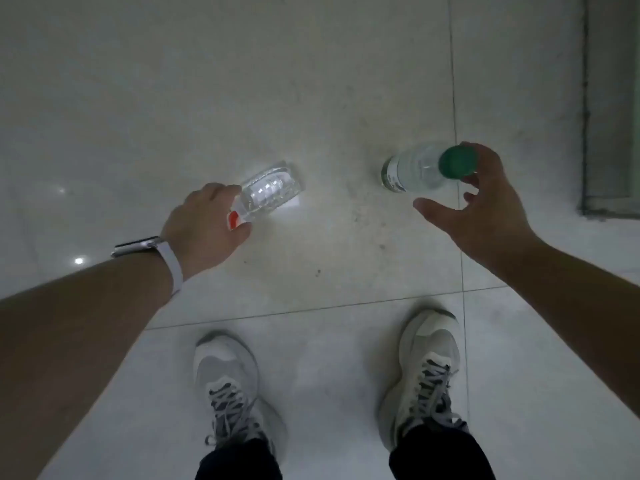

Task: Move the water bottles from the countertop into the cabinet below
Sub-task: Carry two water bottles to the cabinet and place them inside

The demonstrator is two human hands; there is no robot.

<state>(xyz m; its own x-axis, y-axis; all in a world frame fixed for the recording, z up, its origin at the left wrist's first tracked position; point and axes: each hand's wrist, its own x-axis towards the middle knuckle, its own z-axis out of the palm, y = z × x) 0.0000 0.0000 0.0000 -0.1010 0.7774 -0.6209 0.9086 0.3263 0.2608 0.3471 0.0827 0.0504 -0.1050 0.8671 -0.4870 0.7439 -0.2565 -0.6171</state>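
I am looking straight down at a tiled floor. My left hand (pixel 204 230) grips a clear water bottle with a red label (pixel 266 194) by its neck, and the base points away from me. My right hand (pixel 485 206) has its fingertips around the green cap of a second clear bottle (pixel 415 168), which hangs tilted to the left. That hand's thumb is spread apart from the cap. Neither the countertop nor the cabinet is in view.
My two grey sneakers (pixel 228 386) (pixel 426 372) stand on the pale floor tiles (pixel 311 98). A darker framed edge, perhaps a door sill or cabinet base (pixel 602 133), runs along the right side. A white band and a watch sit on my left wrist (pixel 152 251).
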